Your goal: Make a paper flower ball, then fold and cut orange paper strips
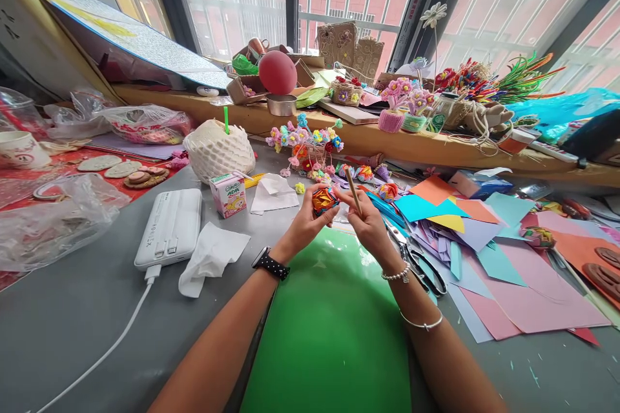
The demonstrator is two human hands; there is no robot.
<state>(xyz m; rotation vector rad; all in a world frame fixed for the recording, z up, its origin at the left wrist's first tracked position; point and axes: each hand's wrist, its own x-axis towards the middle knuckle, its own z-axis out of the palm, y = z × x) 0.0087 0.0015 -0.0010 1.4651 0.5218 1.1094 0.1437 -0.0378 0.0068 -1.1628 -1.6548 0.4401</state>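
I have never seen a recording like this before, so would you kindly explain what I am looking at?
There is no robot here: these are a person's own bare hands, seen from a camera worn on the head, looking forward and down. This single picture is that view.

The left hand holds a shiny orange-and-gold ball-like piece. The right hand grips a thin brownish stick beside it.

Below the hands lies a green mat on a grey table. To the left are a white power bank and a small drink carton; to the right, scissors and coloured paper sheets.
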